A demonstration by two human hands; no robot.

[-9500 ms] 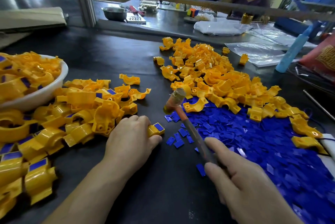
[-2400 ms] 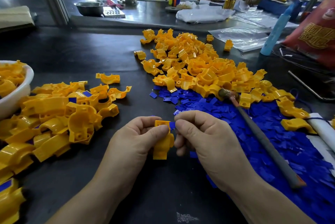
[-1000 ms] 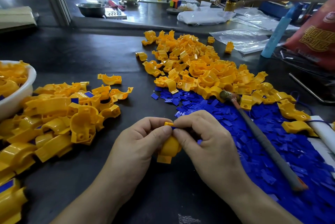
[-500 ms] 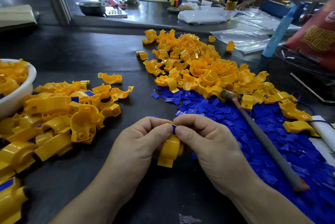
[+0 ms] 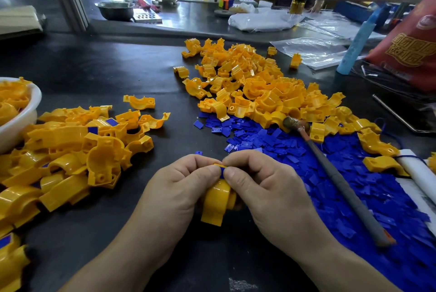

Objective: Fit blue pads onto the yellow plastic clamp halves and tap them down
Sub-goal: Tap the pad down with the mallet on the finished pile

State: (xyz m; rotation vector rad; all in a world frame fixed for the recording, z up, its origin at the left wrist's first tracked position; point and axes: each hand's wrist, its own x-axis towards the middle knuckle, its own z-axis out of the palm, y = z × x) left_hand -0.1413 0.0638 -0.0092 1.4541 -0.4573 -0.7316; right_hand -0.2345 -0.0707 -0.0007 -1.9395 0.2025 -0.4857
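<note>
My left hand (image 5: 174, 195) grips a yellow clamp half (image 5: 218, 204) upright above the table's near middle. My right hand (image 5: 266, 187) pinches a small blue pad (image 5: 222, 169) against the clamp's top end, thumb to thumb with the left. Most of the pad is hidden by my fingers. A heap of bare yellow clamp halves (image 5: 259, 88) lies at the centre right, above a spread of loose blue pads (image 5: 354, 185). A small hammer (image 5: 335, 180) rests on the pads, its head toward the yellow heap. Clamp halves with pads fitted (image 5: 77, 147) are piled at the left.
A white bowl (image 5: 21, 121) of yellow clamp halves stands at the left edge. At the back right are a light blue bottle (image 5: 356, 48), clear plastic bags (image 5: 309, 51) and a red bag (image 5: 408, 48). A person sits at the bench beyond the rail.
The hammer has been laid down on the blue pads. Both hands now hold one clamp half, and over the last second they have tilted it slightly while pressing the pad on.
</note>
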